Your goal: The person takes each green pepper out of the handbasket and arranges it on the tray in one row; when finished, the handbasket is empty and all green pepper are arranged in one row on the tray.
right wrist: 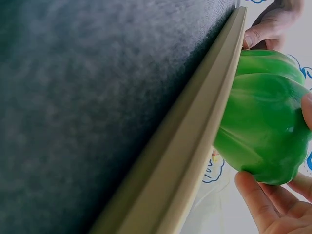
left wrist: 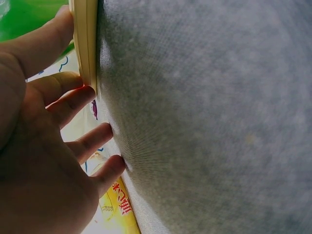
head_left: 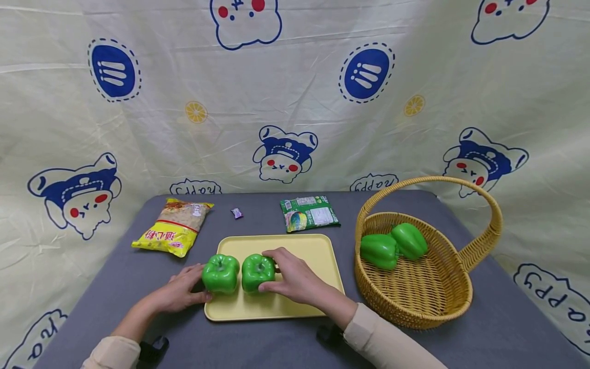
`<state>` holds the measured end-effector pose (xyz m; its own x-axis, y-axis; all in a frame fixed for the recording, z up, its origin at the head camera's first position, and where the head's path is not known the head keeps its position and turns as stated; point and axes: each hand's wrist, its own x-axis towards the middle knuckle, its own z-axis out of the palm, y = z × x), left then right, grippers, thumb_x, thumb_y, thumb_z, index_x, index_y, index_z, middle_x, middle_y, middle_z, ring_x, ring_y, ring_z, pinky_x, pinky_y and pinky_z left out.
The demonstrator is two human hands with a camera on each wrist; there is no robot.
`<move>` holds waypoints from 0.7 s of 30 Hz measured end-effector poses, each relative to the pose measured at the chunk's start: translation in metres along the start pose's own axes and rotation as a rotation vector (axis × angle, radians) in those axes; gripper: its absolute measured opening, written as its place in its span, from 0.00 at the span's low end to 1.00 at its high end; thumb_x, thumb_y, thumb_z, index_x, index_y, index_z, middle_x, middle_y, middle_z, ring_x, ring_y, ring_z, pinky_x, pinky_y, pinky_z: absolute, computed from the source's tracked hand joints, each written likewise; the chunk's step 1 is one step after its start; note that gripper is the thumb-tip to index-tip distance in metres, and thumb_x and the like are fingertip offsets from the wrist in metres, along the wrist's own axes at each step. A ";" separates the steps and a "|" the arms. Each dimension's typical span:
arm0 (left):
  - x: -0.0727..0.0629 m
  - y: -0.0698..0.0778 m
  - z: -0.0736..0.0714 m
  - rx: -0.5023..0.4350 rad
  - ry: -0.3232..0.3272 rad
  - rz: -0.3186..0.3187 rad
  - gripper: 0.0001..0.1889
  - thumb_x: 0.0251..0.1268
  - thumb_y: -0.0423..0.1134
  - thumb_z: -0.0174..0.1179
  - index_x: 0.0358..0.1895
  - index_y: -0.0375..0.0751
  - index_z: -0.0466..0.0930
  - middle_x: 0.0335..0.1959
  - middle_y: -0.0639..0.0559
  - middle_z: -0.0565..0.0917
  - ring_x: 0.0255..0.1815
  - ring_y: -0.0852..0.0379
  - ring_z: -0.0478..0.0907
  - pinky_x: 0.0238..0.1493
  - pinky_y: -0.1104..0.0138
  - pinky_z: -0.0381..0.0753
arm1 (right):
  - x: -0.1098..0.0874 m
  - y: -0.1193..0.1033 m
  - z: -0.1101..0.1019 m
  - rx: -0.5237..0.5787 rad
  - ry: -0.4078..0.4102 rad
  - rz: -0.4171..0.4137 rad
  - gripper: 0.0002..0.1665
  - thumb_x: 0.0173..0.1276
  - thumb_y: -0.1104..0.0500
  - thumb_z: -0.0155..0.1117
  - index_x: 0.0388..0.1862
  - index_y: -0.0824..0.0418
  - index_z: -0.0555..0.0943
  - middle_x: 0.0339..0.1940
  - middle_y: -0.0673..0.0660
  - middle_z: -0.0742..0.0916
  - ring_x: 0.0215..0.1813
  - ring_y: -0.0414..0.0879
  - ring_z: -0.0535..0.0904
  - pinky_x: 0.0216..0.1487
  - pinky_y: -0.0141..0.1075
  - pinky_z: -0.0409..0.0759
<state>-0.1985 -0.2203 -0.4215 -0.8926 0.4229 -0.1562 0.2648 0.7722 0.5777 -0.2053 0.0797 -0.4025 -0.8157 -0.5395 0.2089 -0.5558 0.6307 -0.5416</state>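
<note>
Pale yellow, the tray (head_left: 320, 251) lies on the grey counter (head_left: 258, 341), carrying the left pepper (head_left: 220, 274) and the right pepper (head_left: 256, 274), both green, stems up, side by side. The right hand (head_left: 295, 277) grips the right pepper between thumb and fingers; the left hand (head_left: 182, 291), fingers loosely spread, touches the tray's left edge just beside the left pepper. Two more peppers (head_left: 379, 251) lie in the wicker basket (head_left: 415, 313), right of the tray.

Pepper (left wrist: 24, 17) cropped, tray (left wrist: 86, 44) cropped, left wrist view
</note>
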 end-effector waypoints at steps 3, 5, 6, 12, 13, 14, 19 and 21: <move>0.000 0.001 -0.001 -0.002 0.003 0.001 0.40 0.57 0.53 0.63 0.68 0.34 0.61 0.68 0.33 0.65 0.71 0.27 0.51 0.58 0.27 0.49 | 0.002 -0.001 0.001 -0.008 0.006 0.008 0.42 0.53 0.44 0.72 0.63 0.58 0.69 0.55 0.54 0.78 0.51 0.42 0.78 0.49 0.30 0.79; 0.000 0.001 -0.001 0.002 0.006 0.009 0.40 0.57 0.53 0.63 0.68 0.33 0.62 0.68 0.32 0.65 0.70 0.26 0.51 0.57 0.26 0.49 | 0.003 -0.002 0.002 -0.021 0.011 0.011 0.42 0.53 0.44 0.73 0.63 0.57 0.69 0.55 0.53 0.79 0.50 0.42 0.78 0.49 0.31 0.78; -0.001 0.001 -0.001 0.001 0.008 0.011 0.40 0.57 0.52 0.63 0.68 0.33 0.62 0.68 0.32 0.65 0.70 0.26 0.51 0.57 0.26 0.49 | 0.004 -0.002 0.003 -0.027 0.015 0.011 0.42 0.52 0.43 0.73 0.63 0.57 0.69 0.55 0.53 0.79 0.50 0.42 0.78 0.49 0.32 0.78; 0.000 -0.001 0.000 -0.004 0.016 0.013 0.40 0.57 0.52 0.64 0.68 0.32 0.61 0.68 0.31 0.65 0.70 0.26 0.51 0.58 0.27 0.49 | 0.005 -0.002 0.005 -0.045 0.031 0.013 0.42 0.51 0.42 0.73 0.63 0.57 0.70 0.54 0.53 0.79 0.49 0.41 0.78 0.49 0.33 0.78; 0.000 -0.001 0.000 -0.004 0.017 0.013 0.40 0.57 0.52 0.64 0.68 0.32 0.61 0.68 0.31 0.65 0.70 0.26 0.51 0.58 0.27 0.49 | 0.005 -0.002 0.004 -0.042 0.032 0.014 0.43 0.51 0.42 0.73 0.63 0.57 0.69 0.54 0.53 0.79 0.49 0.42 0.78 0.48 0.33 0.78; 0.000 -0.001 0.000 -0.004 0.016 0.013 0.40 0.57 0.52 0.64 0.68 0.32 0.61 0.68 0.31 0.65 0.70 0.26 0.51 0.58 0.27 0.49 | 0.004 -0.001 0.004 -0.038 0.032 0.015 0.43 0.51 0.42 0.73 0.63 0.57 0.69 0.54 0.53 0.79 0.49 0.43 0.78 0.48 0.33 0.78; -0.001 -0.001 0.001 -0.003 0.018 0.014 0.41 0.57 0.52 0.64 0.68 0.32 0.60 0.68 0.30 0.64 0.70 0.26 0.51 0.58 0.27 0.49 | 0.002 0.000 0.003 -0.022 0.034 0.006 0.45 0.50 0.42 0.74 0.64 0.56 0.68 0.56 0.54 0.78 0.52 0.47 0.80 0.50 0.37 0.79; -0.001 -0.001 0.000 -0.001 0.018 0.013 0.41 0.57 0.51 0.64 0.68 0.32 0.60 0.68 0.29 0.64 0.70 0.26 0.52 0.58 0.27 0.49 | 0.002 0.000 0.003 -0.026 0.036 -0.004 0.45 0.50 0.42 0.73 0.64 0.57 0.68 0.57 0.54 0.78 0.54 0.47 0.80 0.52 0.39 0.79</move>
<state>-0.1977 -0.2210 -0.4220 -0.8956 0.4242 -0.1338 0.2762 0.7662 0.5803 -0.2061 0.0769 -0.4044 -0.8186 -0.5217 0.2404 -0.5625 0.6434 -0.5193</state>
